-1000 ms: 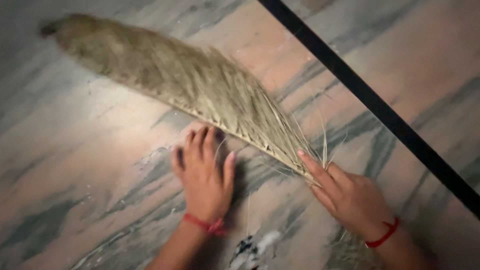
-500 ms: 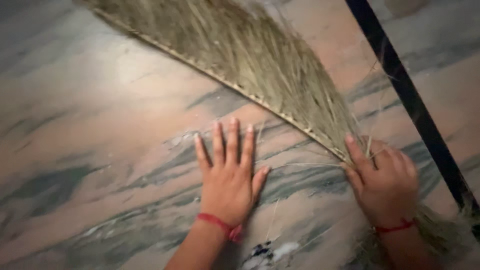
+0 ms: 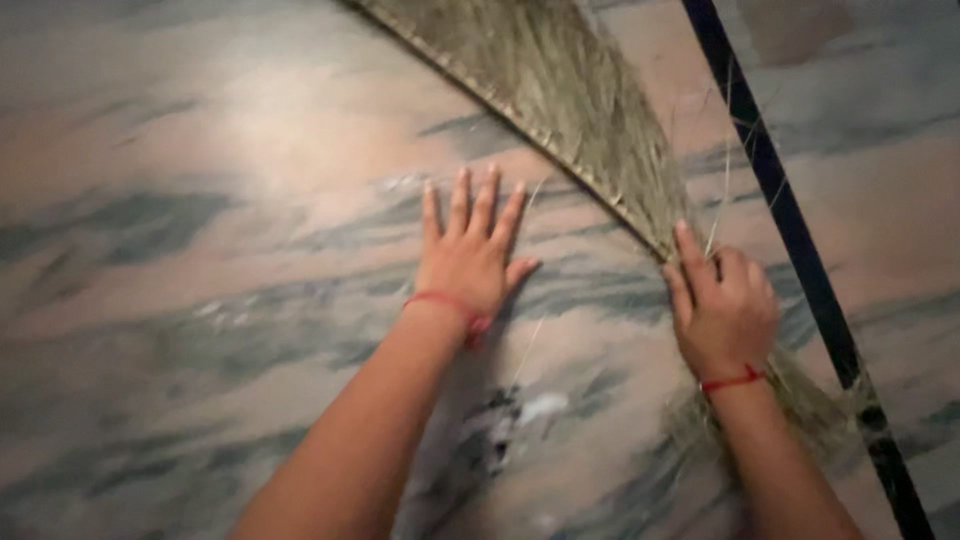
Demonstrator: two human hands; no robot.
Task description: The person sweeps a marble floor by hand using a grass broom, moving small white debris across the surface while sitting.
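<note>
Both hands are sliding further up the marble floor (image 3: 200, 200); right hand (image 3: 722, 312) is clamping the grass broom (image 3: 560, 90), bristles running up-left, left hand (image 3: 470, 255) lying flat, fingers spread.

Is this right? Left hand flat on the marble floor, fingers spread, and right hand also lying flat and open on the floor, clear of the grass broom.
Not quite. The head view shows the left hand flat on the marble floor with fingers spread, but the right hand is not flat and open: it is curled around the grass broom, gripping it where the bristles narrow.
</note>
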